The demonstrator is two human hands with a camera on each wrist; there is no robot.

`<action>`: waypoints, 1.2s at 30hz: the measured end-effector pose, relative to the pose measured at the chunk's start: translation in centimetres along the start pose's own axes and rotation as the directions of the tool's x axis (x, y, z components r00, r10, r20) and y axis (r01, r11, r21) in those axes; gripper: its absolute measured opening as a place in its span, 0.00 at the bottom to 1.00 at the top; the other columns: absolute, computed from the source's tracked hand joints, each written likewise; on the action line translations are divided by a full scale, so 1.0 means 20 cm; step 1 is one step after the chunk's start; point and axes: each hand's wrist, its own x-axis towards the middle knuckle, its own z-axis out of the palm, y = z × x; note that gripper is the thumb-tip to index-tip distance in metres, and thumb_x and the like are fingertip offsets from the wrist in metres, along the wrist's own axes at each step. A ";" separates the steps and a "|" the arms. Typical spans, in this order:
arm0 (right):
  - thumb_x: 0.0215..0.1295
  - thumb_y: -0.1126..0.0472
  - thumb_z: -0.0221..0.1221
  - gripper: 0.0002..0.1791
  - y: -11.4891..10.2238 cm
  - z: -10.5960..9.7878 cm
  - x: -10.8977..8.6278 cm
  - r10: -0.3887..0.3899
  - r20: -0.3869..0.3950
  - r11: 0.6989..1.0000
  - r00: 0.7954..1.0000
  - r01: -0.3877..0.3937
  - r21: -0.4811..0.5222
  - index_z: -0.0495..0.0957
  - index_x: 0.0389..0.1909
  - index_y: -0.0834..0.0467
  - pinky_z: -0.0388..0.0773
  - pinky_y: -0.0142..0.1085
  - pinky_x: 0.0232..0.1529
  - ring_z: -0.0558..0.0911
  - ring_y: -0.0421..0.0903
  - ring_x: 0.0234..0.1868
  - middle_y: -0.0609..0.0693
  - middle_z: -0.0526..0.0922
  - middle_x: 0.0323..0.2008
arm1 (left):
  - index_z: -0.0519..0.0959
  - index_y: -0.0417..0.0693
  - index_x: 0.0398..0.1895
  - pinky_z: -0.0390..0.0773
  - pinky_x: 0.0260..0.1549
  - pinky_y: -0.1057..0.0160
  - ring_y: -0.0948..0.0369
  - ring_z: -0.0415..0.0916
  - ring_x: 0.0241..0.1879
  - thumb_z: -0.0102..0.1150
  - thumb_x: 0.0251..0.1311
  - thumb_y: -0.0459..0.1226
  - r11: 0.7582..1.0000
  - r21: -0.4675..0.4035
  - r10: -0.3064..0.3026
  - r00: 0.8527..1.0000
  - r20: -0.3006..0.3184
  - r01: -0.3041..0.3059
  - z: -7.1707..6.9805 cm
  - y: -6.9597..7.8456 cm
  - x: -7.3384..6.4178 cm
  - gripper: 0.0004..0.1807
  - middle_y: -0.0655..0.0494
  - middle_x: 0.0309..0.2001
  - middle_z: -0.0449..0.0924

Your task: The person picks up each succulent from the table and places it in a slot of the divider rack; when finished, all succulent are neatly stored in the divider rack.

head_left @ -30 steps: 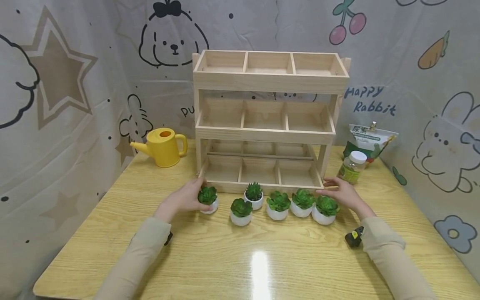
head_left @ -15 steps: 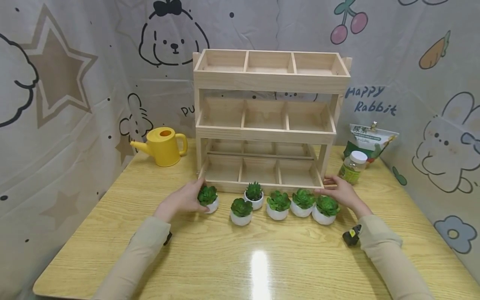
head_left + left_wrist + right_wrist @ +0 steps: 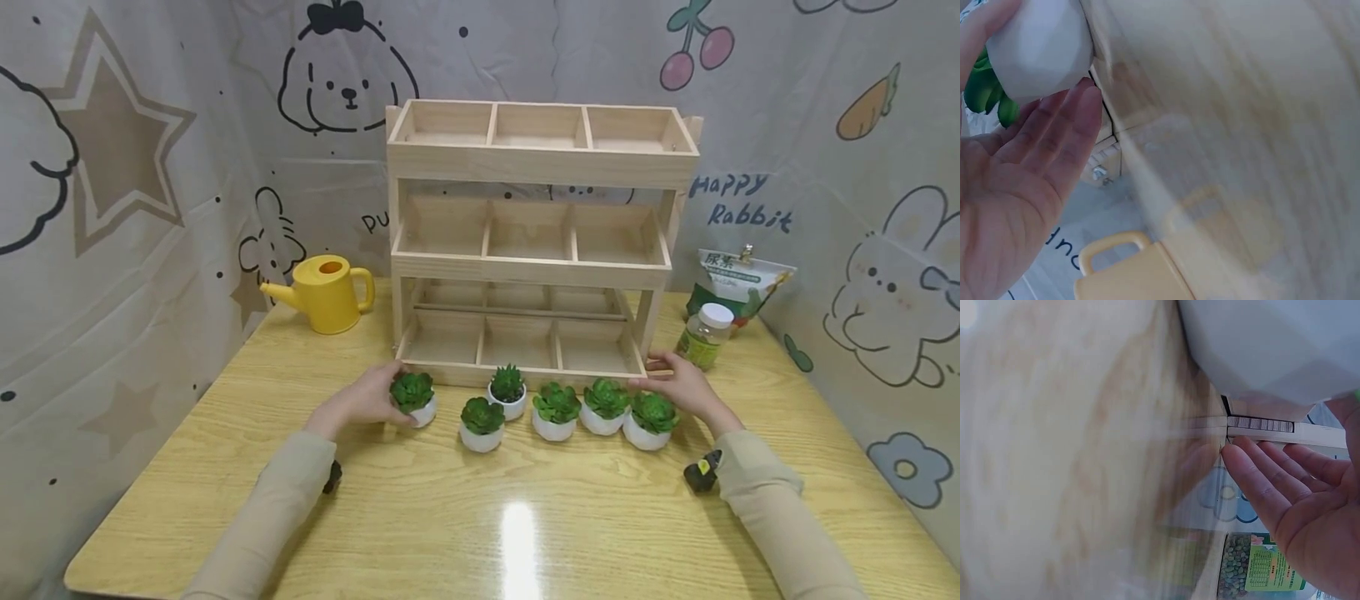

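Between the thumb and fingers of my left hand (image 3: 363,396) sits the leftmost potted succulent (image 3: 412,392), held by its white pot (image 3: 1041,50) and leaning slightly toward the palm. The left fingertips are close to the lower left corner of the wooden three-tier shelf (image 3: 543,167). My right hand (image 3: 678,387) lies at the shelf's lower right corner with its fingers (image 3: 1260,465) extended. Its thumb is near the rightmost succulent (image 3: 652,412); the thumb's contact is hidden. Several other succulents (image 3: 557,404) stand in front of the shelf.
A yellow watering can (image 3: 327,296) stands left of the shelf. To the right are a white-lidded jar (image 3: 705,333) and a clipped bag (image 3: 738,283). Patterned cloth hangs behind and beside the wooden table (image 3: 420,517).
My left hand has shifted slightly left, and the leftmost succulent has moved and tilted a little with it. The right hand moved slightly left at first, then stayed nearly still.
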 end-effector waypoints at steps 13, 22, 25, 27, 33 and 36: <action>0.62 0.49 0.63 0.43 0.02 0.01 -0.01 -0.005 0.006 0.999 1.000 0.005 0.032 0.57 0.67 0.72 0.81 0.47 0.47 0.74 0.67 0.58 0.72 0.71 0.59 | 0.70 0.38 0.58 0.74 0.55 0.48 0.51 0.75 0.50 0.78 0.38 0.46 1.000 -0.014 -0.012 0.999 0.040 0.013 0.02 -0.03 0.00 0.43 0.43 0.51 0.78; 0.62 0.50 0.63 0.47 0.01 0.02 -0.01 0.011 0.006 0.998 1.000 -0.011 0.058 0.50 0.71 0.70 0.80 0.48 0.47 0.73 0.68 0.59 0.74 0.70 0.60 | 0.68 0.39 0.60 0.73 0.56 0.47 0.50 0.75 0.52 0.78 0.39 0.47 0.999 -0.036 -0.016 0.998 0.053 0.018 0.01 -0.04 0.00 0.45 0.44 0.53 0.77; 0.62 0.49 0.63 0.48 0.01 0.02 -0.01 0.017 0.010 0.998 1.000 -0.018 0.060 0.49 0.72 0.69 0.81 0.48 0.46 0.73 0.67 0.58 0.74 0.69 0.60 | 0.69 0.41 0.59 0.74 0.55 0.48 0.51 0.75 0.52 0.79 0.38 0.47 0.999 -0.030 -0.011 0.999 0.053 0.013 0.02 -0.05 0.01 0.44 0.45 0.52 0.78; 0.62 0.49 0.63 0.48 0.00 0.02 -0.01 0.017 0.011 0.998 1.000 -0.018 0.062 0.49 0.72 0.68 0.81 0.47 0.46 0.73 0.67 0.58 0.74 0.69 0.60 | 0.69 0.42 0.59 0.74 0.55 0.48 0.51 0.75 0.52 0.79 0.38 0.47 1.000 -0.023 0.000 0.999 0.054 0.001 0.02 -0.05 0.01 0.44 0.45 0.53 0.78; 0.62 0.48 0.63 0.48 0.00 0.01 -0.01 0.016 0.012 0.998 1.000 -0.017 0.066 0.49 0.72 0.68 0.81 0.47 0.45 0.74 0.67 0.58 0.74 0.70 0.60 | 0.70 0.43 0.61 0.73 0.56 0.47 0.52 0.75 0.52 0.78 0.39 0.48 1.000 -0.017 0.000 0.998 0.069 0.002 0.01 -0.05 0.01 0.44 0.46 0.54 0.78; 0.61 0.48 0.63 0.49 0.00 0.00 -0.01 0.017 0.007 0.998 1.000 -0.017 0.060 0.49 0.72 0.68 0.81 0.47 0.45 0.74 0.67 0.57 0.74 0.70 0.60 | 0.70 0.43 0.61 0.73 0.56 0.47 0.52 0.75 0.53 0.78 0.39 0.49 1.000 -0.022 -0.005 0.997 0.075 0.007 0.00 -0.04 0.02 0.44 0.46 0.54 0.78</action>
